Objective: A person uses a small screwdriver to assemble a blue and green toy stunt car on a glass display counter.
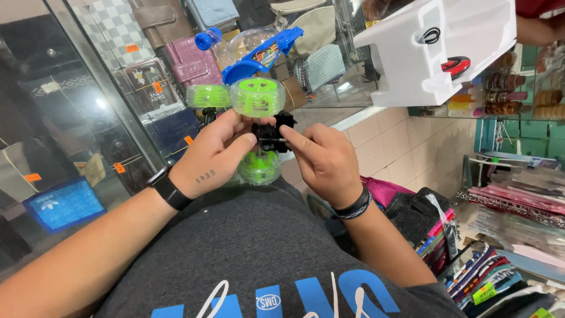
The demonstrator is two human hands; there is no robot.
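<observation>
Holding a toy car (254, 88) chest-high, upside down: left hand (212, 156) pinching the black chassis between the green wheels, right hand (321, 159) pressing fingertips onto the axle block. Probably light, hollow plastic, stiff but snappable, wheels slick, so better gripped by the chassis. Glass display case (118, 100) of wallets close ahead, white foam tray (412, 65) to the right, crowding things.

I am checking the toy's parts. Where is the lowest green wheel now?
In the head view, the lowest green wheel sits centre frame, below the black chassis, between the left hand and right hand.
</observation>
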